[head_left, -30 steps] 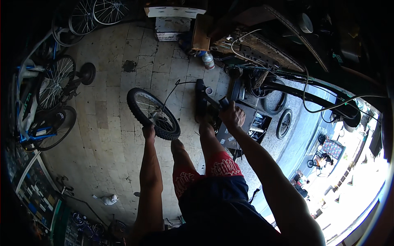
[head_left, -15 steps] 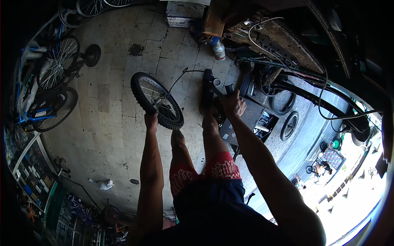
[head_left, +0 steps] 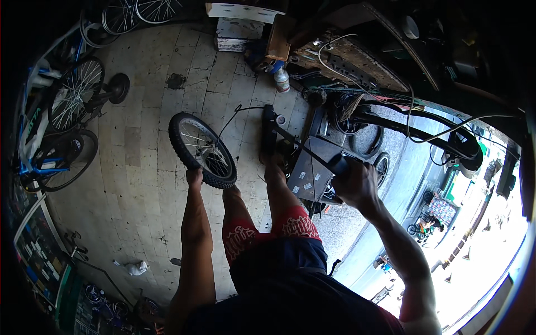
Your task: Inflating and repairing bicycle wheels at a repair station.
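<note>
A knobby black bicycle wheel (head_left: 177,146) stands tilted on the floor, ahead of my feet. My left hand (head_left: 195,177) is closed round the near edge of its tyre. From the wheel's spokes a thin black hose (head_left: 237,109) runs right to a dark floor pump (head_left: 269,134) near my right foot. Its long rod (head_left: 307,149) is drawn well out towards me. My right hand (head_left: 358,185) grips the black handle (head_left: 338,163) at the rod's upper end. Where the hose meets the valve is too small to make out.
A dark box with stickers (head_left: 312,176) sits right of the pump. A plastic bottle (head_left: 282,82) stands beyond it, beside a cluttered workbench (head_left: 357,67). Bicycles (head_left: 78,92) line the left side. A white bag (head_left: 135,268) lies on the tiled floor.
My right hand has come up and towards me with the pump handle, drawing out the rod. My left hand keeps hold of the wheel. The whole view has shifted slightly.
</note>
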`<act>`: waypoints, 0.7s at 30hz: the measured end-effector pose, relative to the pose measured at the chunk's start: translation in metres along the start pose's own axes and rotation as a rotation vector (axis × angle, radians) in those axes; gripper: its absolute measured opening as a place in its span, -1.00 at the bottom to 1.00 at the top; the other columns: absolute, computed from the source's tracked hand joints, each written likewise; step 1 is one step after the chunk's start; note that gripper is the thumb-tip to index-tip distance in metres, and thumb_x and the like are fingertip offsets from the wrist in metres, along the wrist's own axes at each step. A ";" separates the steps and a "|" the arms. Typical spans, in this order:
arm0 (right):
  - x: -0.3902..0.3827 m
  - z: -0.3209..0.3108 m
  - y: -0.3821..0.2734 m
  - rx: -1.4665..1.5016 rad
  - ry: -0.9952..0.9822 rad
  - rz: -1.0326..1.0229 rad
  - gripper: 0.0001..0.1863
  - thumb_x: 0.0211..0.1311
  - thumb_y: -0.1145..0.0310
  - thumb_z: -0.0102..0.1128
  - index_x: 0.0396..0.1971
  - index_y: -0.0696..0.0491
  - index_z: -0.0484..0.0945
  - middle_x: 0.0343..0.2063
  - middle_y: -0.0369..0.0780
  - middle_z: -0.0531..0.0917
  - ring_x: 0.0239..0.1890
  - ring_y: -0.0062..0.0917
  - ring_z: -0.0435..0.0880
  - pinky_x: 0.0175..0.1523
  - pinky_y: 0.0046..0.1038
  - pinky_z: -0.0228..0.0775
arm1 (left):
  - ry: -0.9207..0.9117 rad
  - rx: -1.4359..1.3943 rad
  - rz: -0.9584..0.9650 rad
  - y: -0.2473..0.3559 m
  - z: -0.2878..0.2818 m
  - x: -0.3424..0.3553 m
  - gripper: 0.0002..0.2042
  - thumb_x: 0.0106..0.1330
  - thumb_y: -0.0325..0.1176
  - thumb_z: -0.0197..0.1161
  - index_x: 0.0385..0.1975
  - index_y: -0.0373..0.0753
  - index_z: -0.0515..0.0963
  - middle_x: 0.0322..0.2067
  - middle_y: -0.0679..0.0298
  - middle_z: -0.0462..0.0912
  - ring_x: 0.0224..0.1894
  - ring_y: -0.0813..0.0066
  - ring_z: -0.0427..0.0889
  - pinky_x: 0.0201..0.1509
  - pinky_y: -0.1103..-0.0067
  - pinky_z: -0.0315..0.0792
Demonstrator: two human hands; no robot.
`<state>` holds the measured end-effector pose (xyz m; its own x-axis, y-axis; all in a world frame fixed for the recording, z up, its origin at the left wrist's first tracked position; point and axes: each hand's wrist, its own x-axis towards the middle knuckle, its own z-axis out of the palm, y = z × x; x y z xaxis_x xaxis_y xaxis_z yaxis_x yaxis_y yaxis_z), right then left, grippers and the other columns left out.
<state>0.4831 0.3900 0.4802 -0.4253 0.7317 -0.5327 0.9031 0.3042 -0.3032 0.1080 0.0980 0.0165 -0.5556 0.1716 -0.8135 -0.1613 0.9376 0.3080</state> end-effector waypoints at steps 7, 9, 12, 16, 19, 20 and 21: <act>0.080 0.123 0.038 -0.110 0.267 0.351 -0.70 0.20 0.19 0.22 -0.32 0.16 0.58 -0.57 -0.08 0.72 -0.73 -0.28 0.61 -0.64 -0.28 0.39 | -0.009 -0.042 -0.023 0.005 0.004 0.011 -0.70 0.19 -0.20 0.26 -0.41 -0.39 0.60 -0.59 0.06 0.60 -0.64 0.15 0.53 -0.62 0.36 0.41; 0.089 0.133 0.037 -0.040 0.159 0.505 -0.63 0.22 0.13 0.19 -0.25 0.17 0.57 -0.47 0.00 0.73 -0.61 -0.16 0.68 -0.48 -0.12 0.49 | -0.008 -0.049 -0.019 0.013 -0.002 0.008 -0.70 0.21 -0.20 0.24 -0.39 -0.39 0.59 -0.57 0.06 0.61 -0.62 0.15 0.53 -0.58 0.36 0.42; 0.102 0.136 0.033 0.016 0.139 0.578 -0.60 0.20 0.08 0.19 -0.25 0.17 0.57 -0.42 0.05 0.73 -0.47 -0.08 0.71 -0.31 -0.08 0.52 | -0.005 -0.077 -0.023 0.025 -0.010 0.002 -0.69 0.24 -0.19 0.19 -0.35 -0.38 0.58 -0.53 0.05 0.62 -0.58 0.14 0.55 -0.52 0.36 0.42; 0.128 0.163 0.038 -0.016 0.153 0.668 -0.56 0.16 0.04 0.22 -0.25 0.16 0.57 -0.41 0.05 0.73 -0.40 -0.05 0.72 -0.23 -0.08 0.52 | 0.012 -0.147 -0.039 0.033 -0.018 0.002 -0.68 0.28 -0.18 0.13 -0.30 -0.38 0.56 -0.48 0.05 0.63 -0.52 0.13 0.56 -0.45 0.37 0.43; 0.156 0.193 0.046 -0.010 0.166 0.693 -0.54 0.13 0.01 0.23 -0.26 0.16 0.57 -0.41 0.05 0.73 -0.38 -0.04 0.72 -0.21 -0.09 0.52 | 0.020 -0.218 -0.048 0.035 -0.023 0.004 -0.67 0.32 -0.17 0.09 -0.27 -0.37 0.55 -0.45 0.05 0.64 -0.48 0.13 0.57 -0.39 0.37 0.44; 0.163 0.202 0.048 -0.014 0.175 0.714 -0.53 0.12 0.00 0.24 -0.26 0.16 0.57 -0.41 0.05 0.73 -0.38 -0.04 0.72 -0.21 -0.10 0.52 | 0.018 -0.237 -0.048 0.035 -0.025 0.005 -0.67 0.33 -0.17 0.08 -0.25 -0.37 0.55 -0.44 0.05 0.64 -0.47 0.12 0.57 -0.37 0.37 0.44; 0.168 0.208 0.050 -0.020 0.182 0.734 -0.51 0.10 -0.01 0.25 -0.26 0.17 0.57 -0.41 0.04 0.73 -0.39 -0.04 0.72 -0.21 -0.10 0.52 | 0.019 -0.266 -0.049 0.036 -0.026 0.006 -0.67 0.34 -0.16 0.06 -0.24 -0.37 0.54 -0.43 0.04 0.65 -0.46 0.12 0.58 -0.35 0.38 0.44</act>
<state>0.4441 0.4010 0.2114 0.3012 0.8391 -0.4530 0.9521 -0.2907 0.0947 0.0776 0.1244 0.0355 -0.5570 0.1200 -0.8218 -0.3954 0.8318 0.3895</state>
